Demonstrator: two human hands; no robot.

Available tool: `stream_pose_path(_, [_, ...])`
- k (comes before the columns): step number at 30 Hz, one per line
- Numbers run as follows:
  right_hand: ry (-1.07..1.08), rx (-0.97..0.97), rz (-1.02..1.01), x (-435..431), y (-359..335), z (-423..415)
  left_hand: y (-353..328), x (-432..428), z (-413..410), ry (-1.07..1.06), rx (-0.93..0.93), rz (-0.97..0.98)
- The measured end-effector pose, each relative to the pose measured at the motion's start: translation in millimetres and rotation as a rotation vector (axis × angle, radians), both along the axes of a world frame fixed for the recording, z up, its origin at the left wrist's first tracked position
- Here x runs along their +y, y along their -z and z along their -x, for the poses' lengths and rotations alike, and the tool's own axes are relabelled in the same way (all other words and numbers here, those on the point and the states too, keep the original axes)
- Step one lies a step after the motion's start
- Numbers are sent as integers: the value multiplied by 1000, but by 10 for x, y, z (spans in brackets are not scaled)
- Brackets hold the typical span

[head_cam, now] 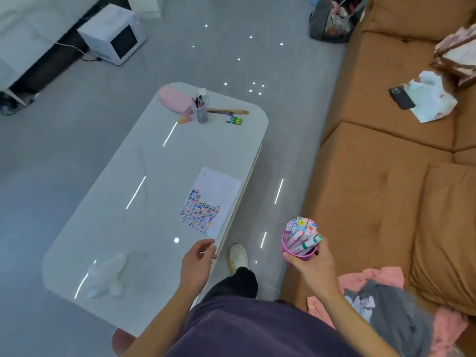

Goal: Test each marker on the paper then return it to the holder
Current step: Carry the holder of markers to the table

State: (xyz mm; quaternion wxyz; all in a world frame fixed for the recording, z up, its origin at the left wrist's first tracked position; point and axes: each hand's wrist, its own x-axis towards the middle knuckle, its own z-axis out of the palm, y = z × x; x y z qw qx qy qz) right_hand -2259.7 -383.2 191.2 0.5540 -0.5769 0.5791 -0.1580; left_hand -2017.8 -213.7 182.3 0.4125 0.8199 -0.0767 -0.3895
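My right hand grips a pink holder from below, off the table's right edge, over the floor. Several pastel markers stand in it, caps up. A white sheet of paper lies on the glossy white table near its right edge, its lower half covered with rows of coloured squiggles. My left hand hovers over the table's near right edge, below the paper, fingers loosely curled and holding nothing.
At the table's far end stand a pink pencil case, a clear pen cup, batteries and a wooden stick. A crumpled clear bag lies near left. A brown sofa with a phone is right.
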Motion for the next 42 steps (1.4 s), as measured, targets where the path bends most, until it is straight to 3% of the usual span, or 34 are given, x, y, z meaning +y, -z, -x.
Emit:
stream_pose_path(15, [-469,-8,26,-1251,-150,-1176,-108,-522,-246,-360,22,18])
stream_pose_path(29, [-1228,37,-63,-1809,120,-1831,-101,-1054,572,-982,25,30])
stream_pose_path(34, [-1396,27,-51,-1543,243,-1985,-18,-1109,821,-1002,49,58])
stream_pose_path(39, [-1501,-23,-78,-1175,402,-2144,273,-969,866,-792,33,88])
stream_pose_path(42, [-1563,-39,-85,-934,624,-2183,556,-904,843,-777,-23,101])
